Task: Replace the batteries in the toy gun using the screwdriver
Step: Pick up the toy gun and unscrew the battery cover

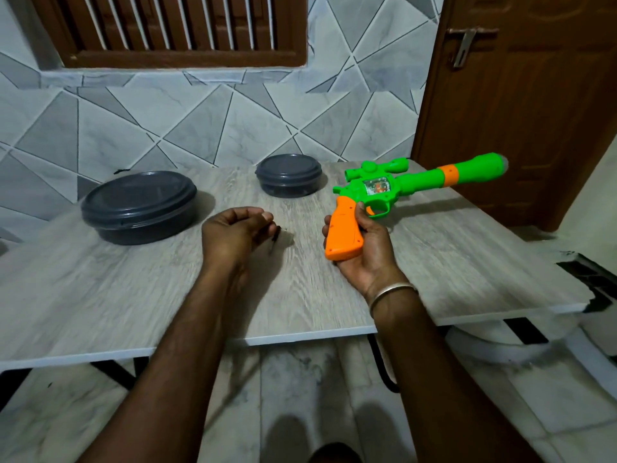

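Green plastic toy gun with orange handle is sitting in the right grip, which is closing round its handle above the grey wood-look table, barrel pointing away and rightward, while the left grip, near its left, is pinching a small dark tool, probably the screwdriver.

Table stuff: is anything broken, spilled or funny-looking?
Nothing is spilled. The big bowl and small bowl sit flat, lids on, and the toy gun looks whole in the right hand. The left hand pinches a thin screwdriver. Only the right corner of the table looks odd: ragged and dark, maybe chipped, though blurry.
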A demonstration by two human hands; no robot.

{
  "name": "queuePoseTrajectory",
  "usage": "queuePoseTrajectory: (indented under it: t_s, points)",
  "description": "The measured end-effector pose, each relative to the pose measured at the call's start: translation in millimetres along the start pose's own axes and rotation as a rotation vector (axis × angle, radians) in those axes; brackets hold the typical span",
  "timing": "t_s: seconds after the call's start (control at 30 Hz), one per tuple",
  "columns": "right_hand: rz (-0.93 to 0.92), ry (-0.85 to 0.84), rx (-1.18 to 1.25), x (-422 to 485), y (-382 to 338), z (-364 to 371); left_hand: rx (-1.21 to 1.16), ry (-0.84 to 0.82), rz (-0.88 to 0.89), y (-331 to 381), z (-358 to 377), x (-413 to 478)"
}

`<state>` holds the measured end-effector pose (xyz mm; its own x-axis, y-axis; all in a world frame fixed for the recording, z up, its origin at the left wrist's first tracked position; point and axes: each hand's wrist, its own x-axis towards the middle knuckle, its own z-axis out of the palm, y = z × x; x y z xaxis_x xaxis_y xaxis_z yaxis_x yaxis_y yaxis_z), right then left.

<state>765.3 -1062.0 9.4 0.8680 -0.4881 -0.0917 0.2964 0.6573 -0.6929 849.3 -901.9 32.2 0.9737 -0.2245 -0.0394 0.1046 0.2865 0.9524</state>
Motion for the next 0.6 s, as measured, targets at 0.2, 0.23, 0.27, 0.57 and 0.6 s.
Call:
queuePoseTrajectory:
  t_s: [0.2,0.23,0.27,0.57,0.6]
  points:
    - [0.022,-0.02,-0.01,4.3,0.3,3.1,0.044,0.051,0.068,2.9,-12.9,11.2]
    - [0.036,-0.027,-0.017,4.7,1.4,4.8,0.052,0.051,0.068,2.3,-14.7,10.9]
    - [0.046,-0.031,-0.022,4.8,1.6,6.4,0.059,0.047,0.068,1.8,-15.5,10.5]
    - [0.048,-0.035,0.06,5.0,-18.9,14.9,0.008,0.132,0.053,10.2,-34.6,10.4]
    - [0.045,-0.03,0.067,4.7,-22.4,14.6,0.003,0.151,0.059,11.8,-37.5,10.5]
